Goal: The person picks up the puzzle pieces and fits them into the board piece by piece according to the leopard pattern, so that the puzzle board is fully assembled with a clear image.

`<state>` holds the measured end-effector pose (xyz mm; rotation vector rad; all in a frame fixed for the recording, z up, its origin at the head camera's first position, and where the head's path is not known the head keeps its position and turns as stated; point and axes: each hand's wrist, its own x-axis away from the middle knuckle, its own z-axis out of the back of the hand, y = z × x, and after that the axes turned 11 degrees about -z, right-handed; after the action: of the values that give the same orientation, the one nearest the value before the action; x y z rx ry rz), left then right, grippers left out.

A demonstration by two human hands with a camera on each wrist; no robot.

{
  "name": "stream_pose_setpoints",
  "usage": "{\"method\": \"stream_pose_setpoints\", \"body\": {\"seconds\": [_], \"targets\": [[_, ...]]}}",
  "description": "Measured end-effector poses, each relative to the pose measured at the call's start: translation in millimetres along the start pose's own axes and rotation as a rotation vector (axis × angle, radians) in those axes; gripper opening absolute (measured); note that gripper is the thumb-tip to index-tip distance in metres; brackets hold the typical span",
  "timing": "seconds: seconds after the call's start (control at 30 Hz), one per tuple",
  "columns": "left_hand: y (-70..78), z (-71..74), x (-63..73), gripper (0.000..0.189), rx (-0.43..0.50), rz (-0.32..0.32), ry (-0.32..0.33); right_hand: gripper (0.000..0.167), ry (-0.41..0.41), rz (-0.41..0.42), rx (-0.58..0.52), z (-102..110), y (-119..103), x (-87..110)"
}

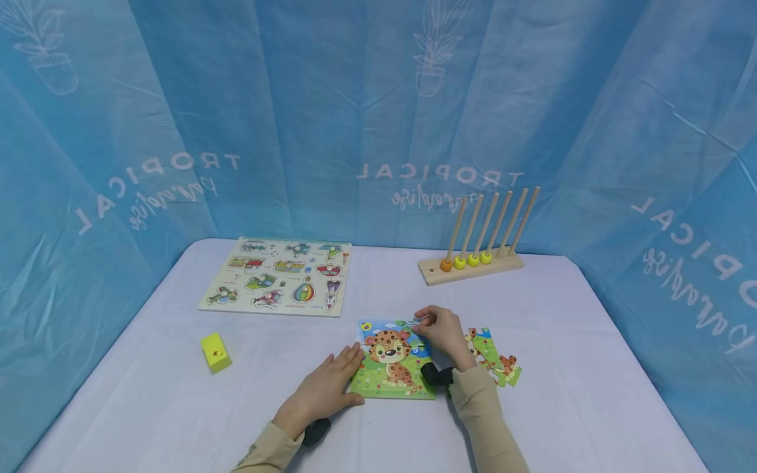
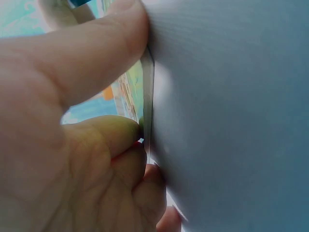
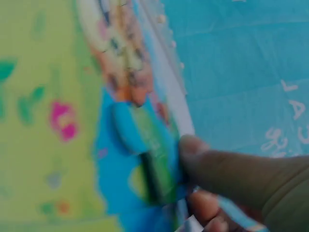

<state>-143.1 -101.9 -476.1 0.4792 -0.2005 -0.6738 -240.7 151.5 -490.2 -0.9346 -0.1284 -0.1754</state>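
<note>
A jigsaw puzzle [image 1: 390, 374] with a spotted leopard cub lies flat on the table. My left hand [image 1: 328, 384] rests along its left side, fingertips on the edge and thumb [image 2: 96, 53] near the lower corner. At the upper right corner of the picture, my right hand [image 1: 443, 334] pinches a blue and green puzzle piece [image 3: 147, 140] between thumb and fingers. That piece sits tilted and raised above the board in the right wrist view. Beside my right wrist lie loose puzzle pieces [image 1: 486, 345], partly hidden by the arm.
A wooden vehicle peg puzzle [image 1: 278, 276] lies at the back left, with a yellow block [image 1: 215, 353] in front of it. At the back right stands a wooden rack [image 1: 473, 268] of upright pegs with orange and yellow beads. Blue curtains [image 1: 319, 131] surround the table.
</note>
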Motion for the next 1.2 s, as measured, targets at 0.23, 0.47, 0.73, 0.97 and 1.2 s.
{"method": "stream_pose_setpoints", "body": {"seconds": [0.23,0.47,0.73,0.97,1.2], "targets": [[-1.3,-0.6,-0.8,0.083,-0.001,-0.006,-0.001,0.019,0.028,0.051,0.058,-3.5,1.5,-2.9],[-0.8,-1.7,-1.1,0.083,-0.010,-0.011,0.002,0.021,0.018,0.046,-0.026,6.6,8.6,-6.6],[-1.8,-1.6,-1.0,0.083,-0.026,-0.007,-0.004,0.042,-0.010,-0.009,-0.200,66.6,27.8,-5.6],[-2.6,-0.4,-1.7,0.083,-0.027,0.007,-0.008,0.052,0.010,-0.083,-0.252,106.1,68.4,0.2],[-1.3,-1.1,-1.6,0.083,-0.009,0.008,-0.001,0.063,-0.100,0.020,-0.022,121.1,91.5,6.4]]}}
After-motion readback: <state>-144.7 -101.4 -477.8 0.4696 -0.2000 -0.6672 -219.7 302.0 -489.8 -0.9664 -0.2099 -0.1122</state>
